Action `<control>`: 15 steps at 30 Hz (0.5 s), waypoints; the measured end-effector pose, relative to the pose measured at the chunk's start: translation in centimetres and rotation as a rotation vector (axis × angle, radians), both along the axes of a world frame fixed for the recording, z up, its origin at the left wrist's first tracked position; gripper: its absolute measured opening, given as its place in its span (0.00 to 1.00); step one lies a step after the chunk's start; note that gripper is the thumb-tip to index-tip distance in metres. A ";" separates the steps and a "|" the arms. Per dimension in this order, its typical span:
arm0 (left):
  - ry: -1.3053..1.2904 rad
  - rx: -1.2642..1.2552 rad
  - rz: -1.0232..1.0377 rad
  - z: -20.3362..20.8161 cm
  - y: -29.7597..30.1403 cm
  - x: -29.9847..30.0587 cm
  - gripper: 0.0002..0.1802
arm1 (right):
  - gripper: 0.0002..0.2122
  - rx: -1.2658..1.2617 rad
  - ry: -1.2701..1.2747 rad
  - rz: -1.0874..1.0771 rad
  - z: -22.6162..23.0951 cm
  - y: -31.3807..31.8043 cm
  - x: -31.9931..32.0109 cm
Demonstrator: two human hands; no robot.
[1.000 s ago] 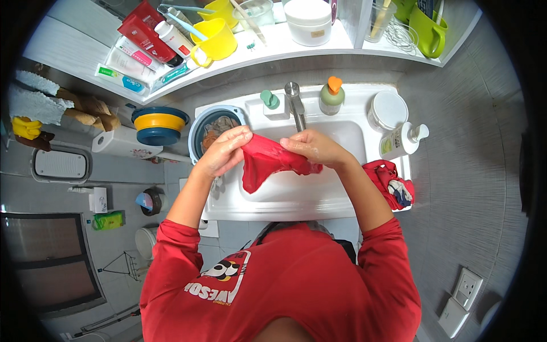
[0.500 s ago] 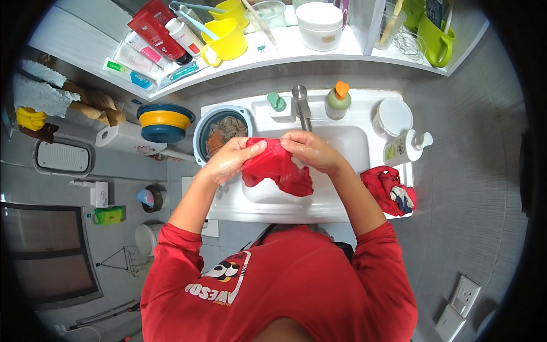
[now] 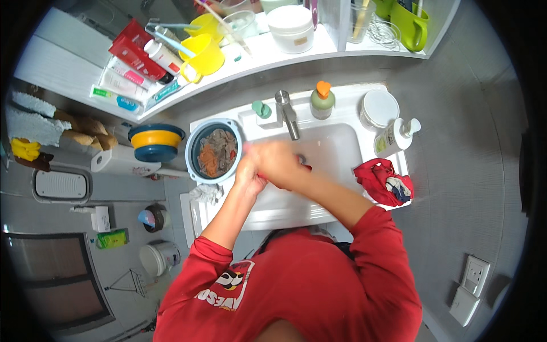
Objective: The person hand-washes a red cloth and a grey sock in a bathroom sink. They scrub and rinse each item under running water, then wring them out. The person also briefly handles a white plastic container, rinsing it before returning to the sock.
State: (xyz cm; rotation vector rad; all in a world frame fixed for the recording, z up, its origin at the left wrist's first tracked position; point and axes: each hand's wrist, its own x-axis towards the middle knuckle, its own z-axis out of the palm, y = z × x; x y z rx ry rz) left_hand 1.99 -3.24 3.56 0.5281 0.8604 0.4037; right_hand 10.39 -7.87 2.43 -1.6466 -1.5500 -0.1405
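Note:
Over the white sink (image 3: pixel 336 154) my left hand (image 3: pixel 249 172) and my right hand (image 3: pixel 280 162) are pressed together, blurred by motion. They are closed around a bunched red cloth (image 3: pixel 306 167), of which only a small edge shows by the right wrist. The faucet (image 3: pixel 288 115) stands just beyond the hands. A round blue tub (image 3: pixel 194 149) holding wet orange and grey garments sits on the sink's left rim, beside my left hand. Another red garment (image 3: pixel 376 178) lies crumpled on the right rim.
A green bottle with an orange cap (image 3: pixel 322 100), a white round container (image 3: pixel 379 108) and a white pump bottle (image 3: pixel 392 138) stand on the sink's back and right edge. The shelf (image 3: pixel 268 57) above carries yellow cups, tubes and jars. Stacked yellow and blue bowls (image 3: pixel 155 142) sit left.
The red cloth, spread between my hands a second ago, is now bunched and almost hidden inside them. Both hands have drawn together and shifted slightly left over the basin.

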 end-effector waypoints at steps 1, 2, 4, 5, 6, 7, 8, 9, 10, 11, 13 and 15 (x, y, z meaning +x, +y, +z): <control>0.000 -0.023 -0.004 -0.2 0.3 0.1 0.13 | 0.15 -0.003 0.047 0.001 0.0 -0.5 -2.5; 0.001 -0.047 -0.008 -0.3 0.5 0.3 0.14 | 0.15 0.043 0.051 -0.005 0.1 -0.3 -1.9; 0.009 -0.108 -0.013 -0.5 0.5 0.0 0.16 | 0.16 0.121 0.064 -0.015 -0.3 0.4 -0.3; 0.021 -0.139 -0.082 0.0 -0.2 0.4 0.16 | 0.17 -0.129 0.117 -0.086 -0.9 1.0 1.1; -0.016 -0.129 -0.137 -1.7 0.3 0.5 0.18 | 0.18 -0.232 0.088 -0.168 -1.4 1.5 1.8; 0.005 -0.118 -0.144 -2.6 0.8 0.2 0.18 | 0.18 -0.214 0.081 -0.145 -1.6 1.6 1.4; 0.026 -0.106 -0.151 -3.4 1.5 -0.3 0.19 | 0.19 -0.195 0.074 -0.122 -1.7 1.6 0.6; -0.425 -0.058 -0.265 -6.0 3.3 -0.9 0.18 | 0.19 -0.108 0.035 -0.054 -0.6 1.2 -1.0; -0.483 -0.100 -0.213 -5.9 2.8 -1.4 0.17 | 0.20 -0.038 0.004 0.007 0.1 0.3 -2.3; -0.548 -0.142 -0.157 -5.9 2.3 -1.8 0.16 | 0.19 0.010 0.082 -0.003 -0.7 0.7 -2.0; -0.208 -0.163 -0.104 -1.5 -0.1 0.2 0.17 | 0.18 -0.218 0.051 -0.110 -1.4 1.4 0.9; 0.015 -0.179 -0.120 -0.7 -0.3 0.8 0.19 | 0.18 -0.305 0.052 -0.180 -1.9 1.3 1.5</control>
